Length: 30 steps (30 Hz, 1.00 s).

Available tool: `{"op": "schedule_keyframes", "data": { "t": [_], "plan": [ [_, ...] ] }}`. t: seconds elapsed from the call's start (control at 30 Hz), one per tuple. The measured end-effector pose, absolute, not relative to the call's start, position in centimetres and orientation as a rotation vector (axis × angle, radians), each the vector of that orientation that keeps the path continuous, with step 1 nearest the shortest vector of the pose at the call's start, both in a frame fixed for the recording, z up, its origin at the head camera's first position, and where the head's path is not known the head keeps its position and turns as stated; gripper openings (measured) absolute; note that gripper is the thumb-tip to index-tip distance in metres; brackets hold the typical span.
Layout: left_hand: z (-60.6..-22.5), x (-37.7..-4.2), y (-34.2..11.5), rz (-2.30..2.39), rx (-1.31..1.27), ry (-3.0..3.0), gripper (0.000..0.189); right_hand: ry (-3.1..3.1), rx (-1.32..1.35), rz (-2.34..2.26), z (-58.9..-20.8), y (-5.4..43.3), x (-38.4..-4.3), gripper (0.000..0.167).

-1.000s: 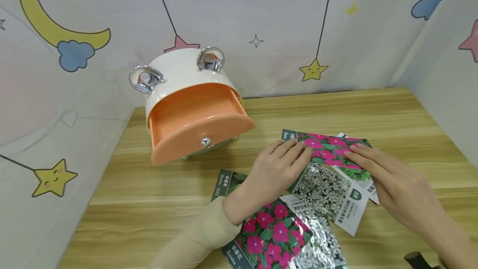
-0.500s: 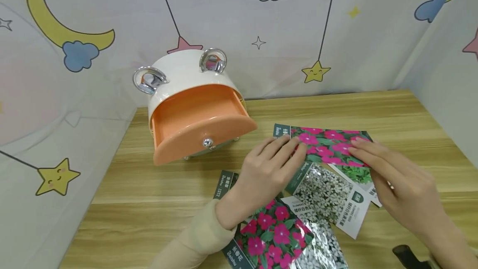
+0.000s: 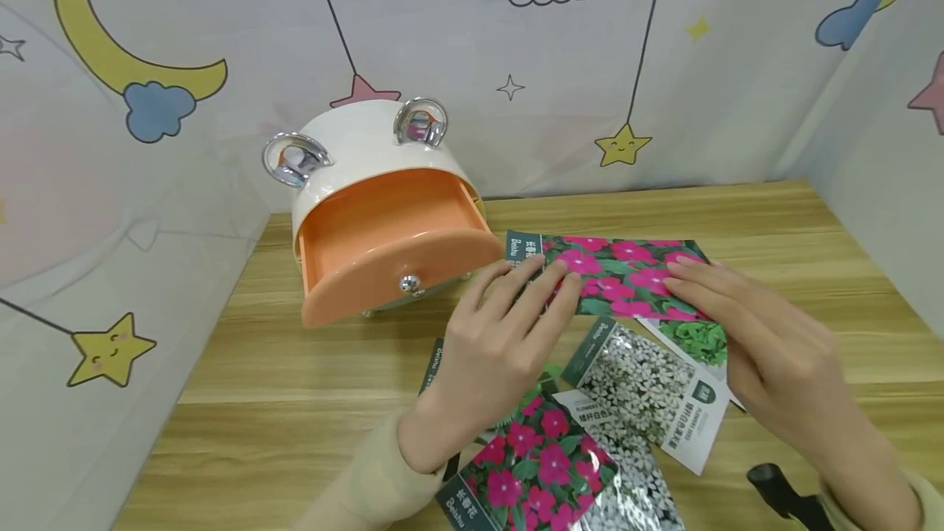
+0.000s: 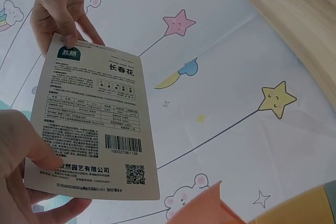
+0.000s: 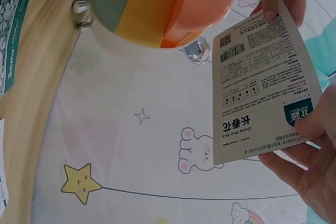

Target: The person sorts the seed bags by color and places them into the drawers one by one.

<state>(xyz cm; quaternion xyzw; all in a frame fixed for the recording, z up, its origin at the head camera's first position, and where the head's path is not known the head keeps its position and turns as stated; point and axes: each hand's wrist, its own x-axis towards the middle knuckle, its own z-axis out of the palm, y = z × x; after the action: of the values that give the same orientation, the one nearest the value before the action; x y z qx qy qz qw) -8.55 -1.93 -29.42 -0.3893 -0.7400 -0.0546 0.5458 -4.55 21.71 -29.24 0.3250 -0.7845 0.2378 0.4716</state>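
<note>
Both hands hold one seed packet [image 3: 619, 275] with pink flowers on its front, raised above the table. My left hand [image 3: 501, 342] pinches its dark-banded left end, thumb on the back and fingers over the front. At the other end my right hand [image 3: 767, 342] pinches it the same way. In the left wrist view the printed back of the packet [image 4: 100, 124] shows a barcode and text, with a thumb pressed at either end. Just left of the packet stands a white rounded cabinet [image 3: 361, 133] with its orange drawer [image 3: 401, 269] pulled out.
Several seed packets lie spread on the wooden table [image 3: 295, 424]: a pink-flowered one [image 3: 542, 465], white-flowered ones [image 3: 645, 375] and a green leafy one [image 3: 696, 342]. Part of a black object [image 3: 782, 494] shows by the right sleeve. Patterned cloth walls [image 3: 560, 105] enclose the table.
Both hands have moved left with the pink-flowered packet, bringing its left end close to the open drawer. The drawer and the packets on the table have stayed put.
</note>
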Motion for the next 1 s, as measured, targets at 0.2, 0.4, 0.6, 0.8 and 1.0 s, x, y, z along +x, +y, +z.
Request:
{"op": "schedule_keyframes", "data": {
  "t": [0.2, 0.4, 0.6, 0.8, 1.0],
  "plan": [
    [-28.3, -8.2, -3.0, -0.174, -0.891, -1.727, 0.013, -1.872, 0.843, 0.597, -28.8, 20.8, -5.2, 0.046],
    [-27.4, -8.1, -4.5, -0.204, -0.854, -1.677, 0.011, -1.758, 0.876, 0.667, -27.8, 19.1, -6.2, 0.032],
    [-26.5, -8.1, -5.7, -0.241, -0.799, -1.591, 0.011, -1.565, 0.877, 0.703, -27.1, 17.2, -8.0, 0.027],
    [-26.2, -8.2, -7.1, -0.265, -0.786, -1.564, 0.014, -1.541, 0.893, 0.710, -27.0, 15.9, -9.1, 0.030],
    [-26.6, -8.4, -8.4, -0.272, -0.766, -1.610, 0.019, -1.601, 0.942, 0.719, -26.9, 15.0, -10.1, 0.037]
  ]
}}
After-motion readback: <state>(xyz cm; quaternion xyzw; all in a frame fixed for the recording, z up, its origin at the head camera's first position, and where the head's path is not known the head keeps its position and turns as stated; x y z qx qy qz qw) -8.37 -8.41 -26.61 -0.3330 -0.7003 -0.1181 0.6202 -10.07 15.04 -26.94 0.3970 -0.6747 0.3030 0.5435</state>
